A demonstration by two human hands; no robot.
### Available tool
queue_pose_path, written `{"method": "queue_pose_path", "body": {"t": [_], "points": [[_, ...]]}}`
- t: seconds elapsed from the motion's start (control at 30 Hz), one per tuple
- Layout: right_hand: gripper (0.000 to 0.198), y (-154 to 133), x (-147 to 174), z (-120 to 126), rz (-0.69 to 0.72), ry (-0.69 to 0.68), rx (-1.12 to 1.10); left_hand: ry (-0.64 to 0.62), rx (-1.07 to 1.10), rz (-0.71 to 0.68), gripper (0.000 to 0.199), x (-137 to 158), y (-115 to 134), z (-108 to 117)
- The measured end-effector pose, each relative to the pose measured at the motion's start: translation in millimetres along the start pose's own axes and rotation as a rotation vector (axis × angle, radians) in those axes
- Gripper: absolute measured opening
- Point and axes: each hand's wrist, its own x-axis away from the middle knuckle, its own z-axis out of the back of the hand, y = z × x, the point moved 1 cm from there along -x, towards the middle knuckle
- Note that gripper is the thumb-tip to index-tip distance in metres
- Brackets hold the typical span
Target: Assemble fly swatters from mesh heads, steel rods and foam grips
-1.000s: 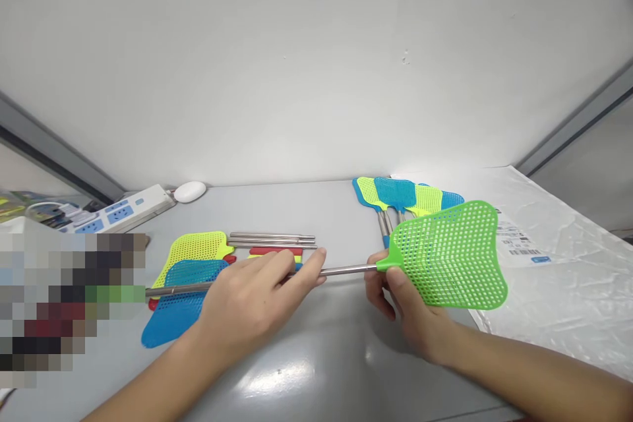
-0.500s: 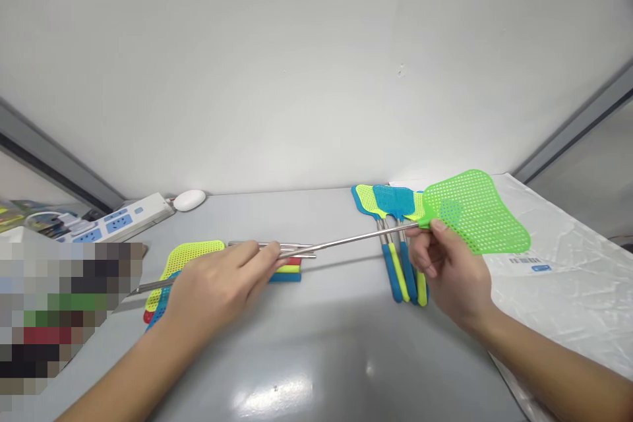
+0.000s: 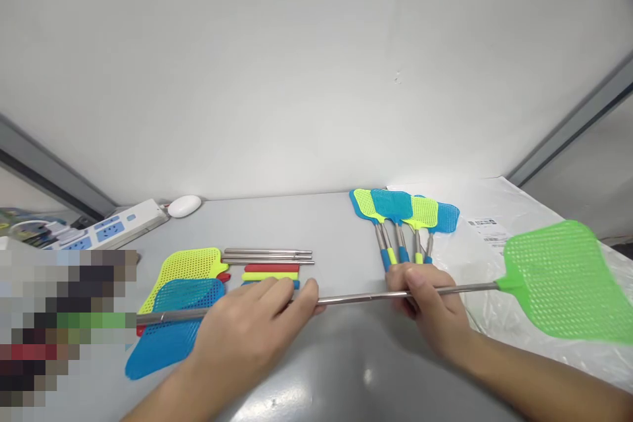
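Observation:
A fly swatter with a bright green mesh head (image 3: 568, 283) and a long metal telescopic rod stretches across the view, its head at the far right. My left hand (image 3: 262, 323) is closed around the thicker left part of the rod. Further along, my right hand (image 3: 430, 303) grips the thinner part between thumb and fingers. Under the left end of the rod lie a blue swatter head (image 3: 182, 336) and a yellow swatter head (image 3: 190, 264), with red edges peeking out. Just beyond my left hand are loose metal rods (image 3: 267, 254) and red, yellow and blue handle grips (image 3: 271, 275).
Several blue and yellow fly swatters (image 3: 395, 204) lie fanned out behind my right hand. White plastic packaging (image 3: 482, 264) covers the right side of the grey table (image 3: 341, 356). A power strip (image 3: 123, 227) and a white mouse (image 3: 184, 206) sit at the back left. A blurred patch hides the left corner.
My right hand slid from the neck of the green head onto the rod and came nearer. The green swatter moved right and toward me; my left hand moved slightly right and nearer.

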Motion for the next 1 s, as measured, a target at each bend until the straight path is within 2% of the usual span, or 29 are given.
{"method": "queue_pose_path", "body": {"t": [0.1, 0.27, 0.43, 0.5, 0.63, 0.7, 0.87, 0.93, 1.0], "points": [[0.05, -4.9, 3.5, 5.2, 0.018, 0.009, 0.058, 0.033, 0.009, -0.024, 0.021, 1.0, -13.7, -2.0], [0.05, -14.6, -2.1, 20.5, -0.01, 0.157, -0.064, 0.07, -0.058, -0.05, 0.024, 13.4, -53.4, 0.6], [0.05, -17.6, -10.8, 25.9, -0.004, 0.203, -0.14, 0.062, -0.079, -0.047, 0.022, 17.4, -62.2, 0.6], [0.051, -18.2, -18.0, 30.4, -0.023, 0.301, -0.198, 0.032, -0.075, -0.005, 0.019, 16.7, -63.4, -1.6], [0.05, -22.1, -36.7, 46.8, -0.049, 0.587, -0.308, 0.005, -0.114, 0.093, 0.02, 18.2, -72.2, -3.3], [0.05, -24.3, -43.8, 53.8, -0.054, 0.639, -0.333, 0.018, -0.131, 0.107, 0.019, 19.8, -75.4, -2.3], [0.051, -21.0, -44.4, 54.1, -0.006, 0.604, -0.326, 0.009, -0.1, 0.123, 0.016, 19.6, -64.5, -0.4], [0.049, -13.8, -37.1, 45.9, 0.034, 0.497, -0.252, -0.002, -0.059, 0.112, 0.017, 16.5, -50.8, -1.0], [0.047, -4.2, -26.5, 34.9, 0.028, 0.326, -0.155, -0.005, -0.009, 0.092, 0.018, 12.5, -35.1, -2.4]]}}
